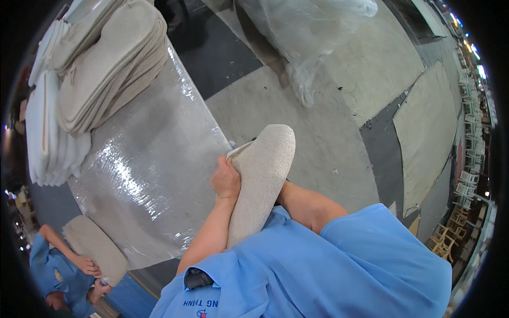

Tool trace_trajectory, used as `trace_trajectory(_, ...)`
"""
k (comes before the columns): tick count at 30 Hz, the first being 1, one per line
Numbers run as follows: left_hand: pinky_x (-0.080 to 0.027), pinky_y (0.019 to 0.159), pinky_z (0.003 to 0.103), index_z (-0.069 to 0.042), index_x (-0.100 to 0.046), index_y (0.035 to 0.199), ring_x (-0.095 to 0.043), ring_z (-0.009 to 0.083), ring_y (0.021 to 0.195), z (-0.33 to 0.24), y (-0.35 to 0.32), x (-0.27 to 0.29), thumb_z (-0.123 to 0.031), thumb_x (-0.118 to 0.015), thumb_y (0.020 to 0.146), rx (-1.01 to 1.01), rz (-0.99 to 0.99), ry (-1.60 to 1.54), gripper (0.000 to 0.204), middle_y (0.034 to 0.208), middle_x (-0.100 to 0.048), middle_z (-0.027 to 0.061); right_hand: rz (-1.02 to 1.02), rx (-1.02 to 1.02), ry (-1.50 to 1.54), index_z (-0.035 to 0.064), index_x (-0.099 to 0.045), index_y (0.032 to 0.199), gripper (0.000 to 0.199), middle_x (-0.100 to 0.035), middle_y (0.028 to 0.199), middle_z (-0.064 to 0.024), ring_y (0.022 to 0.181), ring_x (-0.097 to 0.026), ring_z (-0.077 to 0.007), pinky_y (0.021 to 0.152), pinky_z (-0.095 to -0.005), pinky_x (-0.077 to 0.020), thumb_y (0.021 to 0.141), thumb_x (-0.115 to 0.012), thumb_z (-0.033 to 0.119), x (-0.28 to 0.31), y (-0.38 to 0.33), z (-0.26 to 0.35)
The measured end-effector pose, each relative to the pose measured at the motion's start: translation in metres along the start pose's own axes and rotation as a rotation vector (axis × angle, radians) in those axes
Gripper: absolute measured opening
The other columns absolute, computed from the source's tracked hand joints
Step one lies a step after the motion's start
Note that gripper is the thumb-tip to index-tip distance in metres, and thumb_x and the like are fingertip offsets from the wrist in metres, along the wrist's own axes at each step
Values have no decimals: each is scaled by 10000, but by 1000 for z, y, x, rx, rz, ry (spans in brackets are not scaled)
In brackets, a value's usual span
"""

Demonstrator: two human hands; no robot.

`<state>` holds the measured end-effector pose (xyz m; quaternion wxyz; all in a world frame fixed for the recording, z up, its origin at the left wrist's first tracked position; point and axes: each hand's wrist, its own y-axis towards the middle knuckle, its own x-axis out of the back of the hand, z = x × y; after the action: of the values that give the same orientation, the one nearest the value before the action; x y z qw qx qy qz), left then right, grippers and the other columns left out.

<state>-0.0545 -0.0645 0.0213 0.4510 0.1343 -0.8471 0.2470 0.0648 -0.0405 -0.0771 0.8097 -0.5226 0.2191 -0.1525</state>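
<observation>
The left hand (226, 179) has its grip clenched on the edge of a beige cushion (263, 169), which is located in front of the person's blue shirt (302, 259), beside the plastic-covered desk (154, 164); the right hand is behind the cushion (its grip is hidden, so its state cannot be determined). A stack of similar pieces (108, 66) lies on the desk near white pads (50, 135). At lower left, a co-worker (58, 267) handles another cushion (95, 244).
</observation>
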Motion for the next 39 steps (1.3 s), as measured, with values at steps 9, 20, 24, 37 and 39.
trace_trajectory(9, -509, 722, 586, -106, -574, 1055, -690, 455, 825, 1, 6, 2, -319, -506, 1040, -16, -16, 30, 224, 852, -709, 230, 141, -58, -52, -47, -611, 1329, 642, -707, 1215, -192, 1055, -711, -356, 956, -472, -559, 1082, -387, 502, 12, -14, 14)
trace_trajectory(20, -517, 810, 545, -4, -687, 1022, -692, 467, 915, 8, -23, 7, -560, -567, 982, -63, 217, 16, 570, 913, -711, 278, 443, -278, -41, -59, -606, 1330, 622, -703, 1222, -198, 1056, -710, -355, 949, -472, -558, 1079, -410, 476, 53, -67, -16)
trace_trajectory(24, -529, 839, 526, 6, -707, 1063, -698, 460, 948, -32, 14, 11, -591, -578, 958, 23, 289, 39, 620, 974, -722, 273, 476, -275, -34, -63, -604, 1330, 616, -702, 1225, -200, 1056, -709, -354, 946, -471, -558, 1077, -418, 467, 49, -65, -15)
trace_trajectory(37, -406, 794, 468, -88, -581, 983, -681, 344, 723, -57, 26, -34, -242, -596, 993, -442, -25, 73, 155, 719, -701, 129, 98, 12, 10, -77, -597, 1330, 595, -697, 1233, -207, 1057, -708, -352, 938, -471, -556, 1073, -444, 437, 24, -10, 28)
trace_trajectory(39, -391, 783, 452, -92, -576, 971, -670, 332, 691, -51, 26, -43, -233, -599, 987, -450, -26, 49, 144, 695, -691, 117, 70, 8, -12, -79, -597, 1331, 591, -697, 1234, -208, 1057, -708, -352, 937, -470, -556, 1073, -448, 432, 22, -10, 26)
